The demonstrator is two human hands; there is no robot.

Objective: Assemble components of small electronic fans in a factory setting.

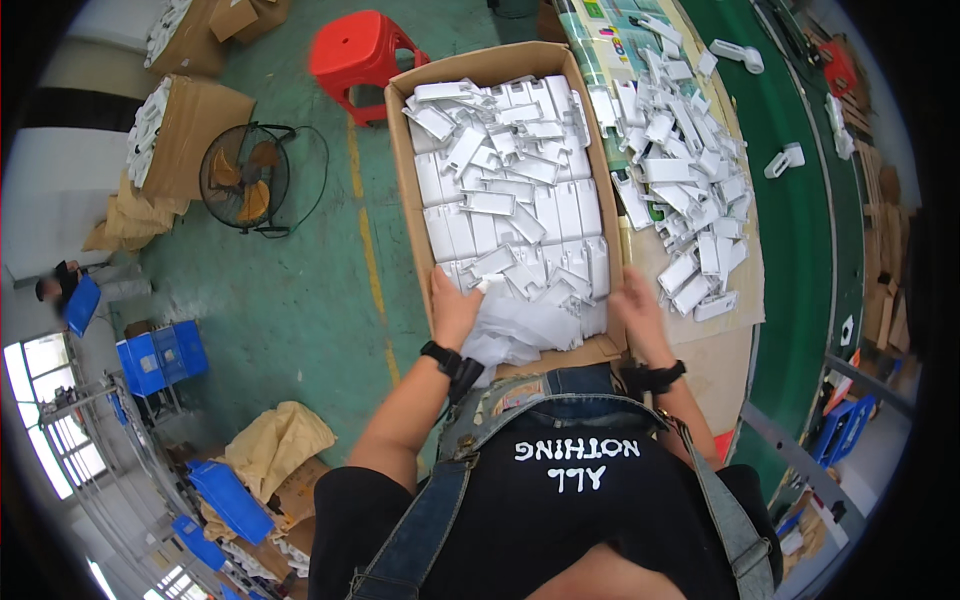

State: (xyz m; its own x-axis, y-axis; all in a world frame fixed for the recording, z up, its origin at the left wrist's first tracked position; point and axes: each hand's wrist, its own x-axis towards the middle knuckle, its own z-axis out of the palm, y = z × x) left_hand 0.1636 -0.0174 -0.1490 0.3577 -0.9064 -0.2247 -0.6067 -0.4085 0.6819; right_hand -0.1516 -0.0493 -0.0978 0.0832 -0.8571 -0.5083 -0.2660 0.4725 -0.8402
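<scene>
One red stool stands on green floor beside the carton

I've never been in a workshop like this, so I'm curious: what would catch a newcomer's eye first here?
Probably the large cardboard box in the middle, filled with white parts, with the left hand and right hand at its opposite sides. Next might come the jumbled heap of white pieces to its right, then the bright red stool beyond its far left corner.
</scene>
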